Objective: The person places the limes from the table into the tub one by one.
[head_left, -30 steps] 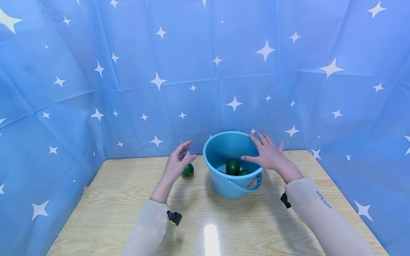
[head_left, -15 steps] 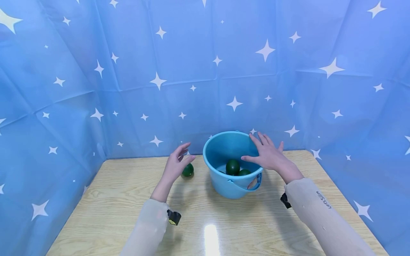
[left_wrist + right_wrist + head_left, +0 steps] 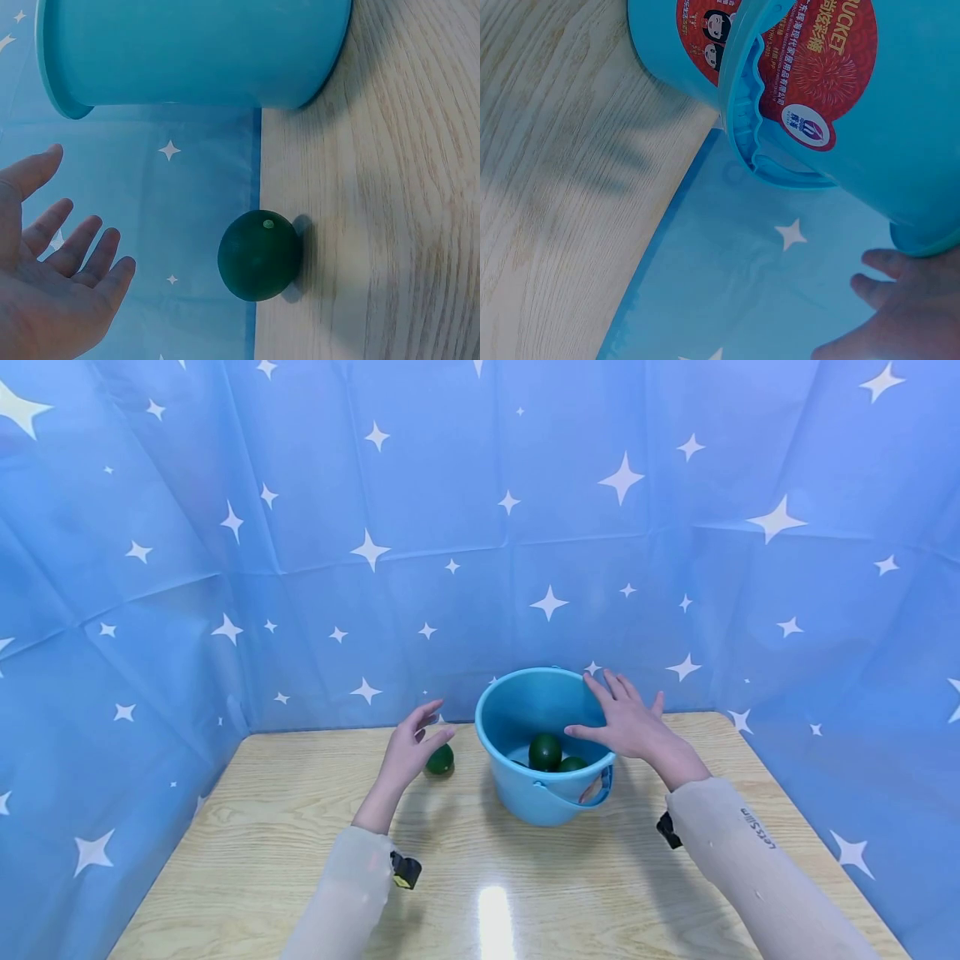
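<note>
A light blue bucket (image 3: 525, 797) stands on the table, tipped slightly in the head view, with dark green avocados (image 3: 545, 752) inside it. My right hand (image 3: 633, 728) is at the bucket's right rim, its fingers spread and the thumb reaching over the opening. To the left of the bucket, one smooth dark green avocado (image 3: 259, 256) lies on the wood, a pale stem spot on its side. My left hand (image 3: 402, 753) hovers near that avocado, holding nothing, with its fingers loosely bent and apart from it in the left wrist view.
The wooden table (image 3: 285, 827) reaches back to a blue star-printed cloth (image 3: 450, 527), which also hangs at both sides. The bucket's handle (image 3: 742, 120) hangs down its side by a red label (image 3: 821, 67). Black devices sit at both cuffs.
My left hand has shifted slightly down and to the left over the avocado. My right hand and the bucket have stayed where they were.
</note>
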The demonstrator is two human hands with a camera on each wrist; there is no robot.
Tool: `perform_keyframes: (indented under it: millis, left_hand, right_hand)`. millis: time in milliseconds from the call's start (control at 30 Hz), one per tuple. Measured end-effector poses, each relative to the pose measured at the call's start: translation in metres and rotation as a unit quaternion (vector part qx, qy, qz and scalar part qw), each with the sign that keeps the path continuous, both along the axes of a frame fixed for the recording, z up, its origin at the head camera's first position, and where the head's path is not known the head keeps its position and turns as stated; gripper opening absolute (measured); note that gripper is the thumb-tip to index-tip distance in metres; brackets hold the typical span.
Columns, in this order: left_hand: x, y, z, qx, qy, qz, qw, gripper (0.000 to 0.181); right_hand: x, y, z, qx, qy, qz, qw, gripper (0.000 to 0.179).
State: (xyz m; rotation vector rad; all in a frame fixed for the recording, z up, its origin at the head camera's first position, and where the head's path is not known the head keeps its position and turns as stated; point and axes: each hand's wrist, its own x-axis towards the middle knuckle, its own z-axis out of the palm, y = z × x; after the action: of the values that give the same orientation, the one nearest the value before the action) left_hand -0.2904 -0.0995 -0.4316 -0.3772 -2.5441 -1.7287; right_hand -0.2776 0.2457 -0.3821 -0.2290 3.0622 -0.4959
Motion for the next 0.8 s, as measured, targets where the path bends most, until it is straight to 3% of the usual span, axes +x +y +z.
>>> perform_keyframes:
  millis: [800]
  left_hand:
    - [-0.006,-0.006,-0.016,-0.026,-0.009,0.004,0.9996,0.057]
  right_hand:
    - [0.000,0.000,0.001,0.001,-0.002,0.001,1.0000,0.102]
